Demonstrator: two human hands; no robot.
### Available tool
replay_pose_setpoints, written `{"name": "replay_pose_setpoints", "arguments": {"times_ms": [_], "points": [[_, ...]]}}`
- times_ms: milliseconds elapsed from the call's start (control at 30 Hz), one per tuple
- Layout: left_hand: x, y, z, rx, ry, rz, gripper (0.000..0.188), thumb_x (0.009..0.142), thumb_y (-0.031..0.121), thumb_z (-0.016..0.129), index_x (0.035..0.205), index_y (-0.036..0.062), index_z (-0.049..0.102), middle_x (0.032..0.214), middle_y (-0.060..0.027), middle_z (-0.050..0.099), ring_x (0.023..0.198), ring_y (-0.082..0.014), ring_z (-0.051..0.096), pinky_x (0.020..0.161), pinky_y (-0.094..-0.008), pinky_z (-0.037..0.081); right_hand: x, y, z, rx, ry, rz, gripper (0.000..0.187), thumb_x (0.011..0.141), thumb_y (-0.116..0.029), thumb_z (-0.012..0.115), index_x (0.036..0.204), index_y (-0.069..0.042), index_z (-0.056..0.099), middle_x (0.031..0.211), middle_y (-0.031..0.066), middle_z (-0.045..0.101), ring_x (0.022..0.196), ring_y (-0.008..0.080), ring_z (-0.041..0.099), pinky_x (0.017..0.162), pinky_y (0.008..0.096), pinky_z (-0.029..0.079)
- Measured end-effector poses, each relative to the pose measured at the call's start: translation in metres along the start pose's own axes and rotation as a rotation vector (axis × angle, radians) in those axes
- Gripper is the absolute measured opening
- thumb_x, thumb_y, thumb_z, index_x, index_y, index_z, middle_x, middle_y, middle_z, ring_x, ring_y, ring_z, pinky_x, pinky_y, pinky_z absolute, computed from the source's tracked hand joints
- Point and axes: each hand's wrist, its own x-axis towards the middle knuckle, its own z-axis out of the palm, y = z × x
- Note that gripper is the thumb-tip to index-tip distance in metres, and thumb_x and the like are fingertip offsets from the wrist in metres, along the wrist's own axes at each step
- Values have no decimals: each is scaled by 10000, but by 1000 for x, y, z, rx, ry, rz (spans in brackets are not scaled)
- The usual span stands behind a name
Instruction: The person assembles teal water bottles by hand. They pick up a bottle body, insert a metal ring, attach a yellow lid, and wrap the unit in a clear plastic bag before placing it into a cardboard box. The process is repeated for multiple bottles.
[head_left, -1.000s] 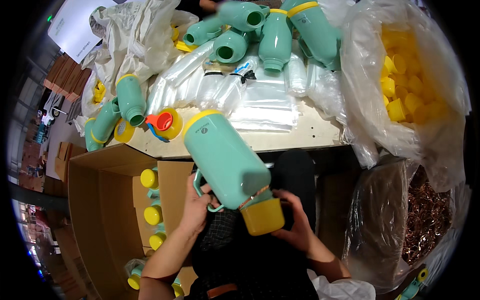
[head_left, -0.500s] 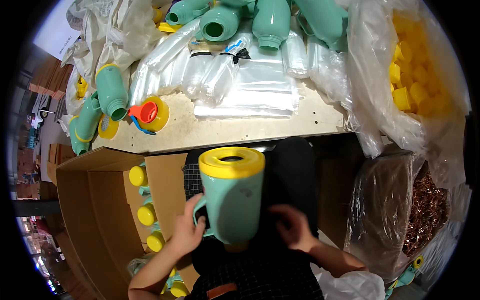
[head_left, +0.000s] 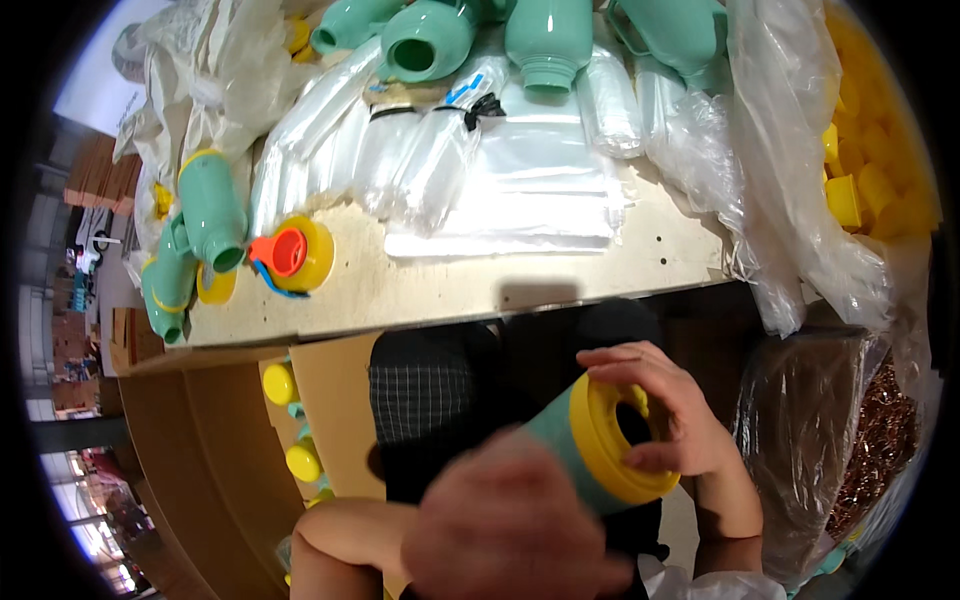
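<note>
A mint-green thermos jug [head_left: 564, 436] lies tilted over my lap, its yellow end ring with a dark round hole turned to the right. My right hand [head_left: 680, 405] grips that yellow ring, with fingers over the top of the rim and the thumb by the hole. In front of the jug's green body is my left hand [head_left: 510, 520], smeared by motion. Its fingers cannot be made out, nor whether it touches the jug. The jug's handle and other end are hidden behind this hand.
The worktable [head_left: 420, 295] bears flat clear plastic bags [head_left: 500, 235], several green jug bodies [head_left: 548, 40] and a red cup piece [head_left: 288, 252] on a yellow ring. Left stands a cardboard box [head_left: 215, 450] with yellow-capped jugs. A bag of yellow caps [head_left: 870, 190] hangs right.
The jug has gone from upright to tilted, its yellow end swinging right. My right hand has taken hold of that end. My left hand has moved from the handle to in front of the body.
</note>
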Motion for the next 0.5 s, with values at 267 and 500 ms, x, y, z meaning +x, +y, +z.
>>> {"name": "replay_pose_setpoints", "arguments": {"times_ms": [267,500], "points": [[164,-186,1,273,259,-123,80,872,98,631,848,23,628,805,-141,626,775,-320,587,753,-386,470,24,2,-13,-39,8,-17,476,737,-256,817,1133,-36,671,1106,125,678,985,266,637,850,354,503],[172,-164,-21,-589,482,-419,244,1048,188,441,918,37,582,888,-103,699,778,-141,623,809,-299,520,65,19,-3,73,379,383,188,856,-182,766,892,-11,698,757,73,675,662,130,614,630,284,494]]}}
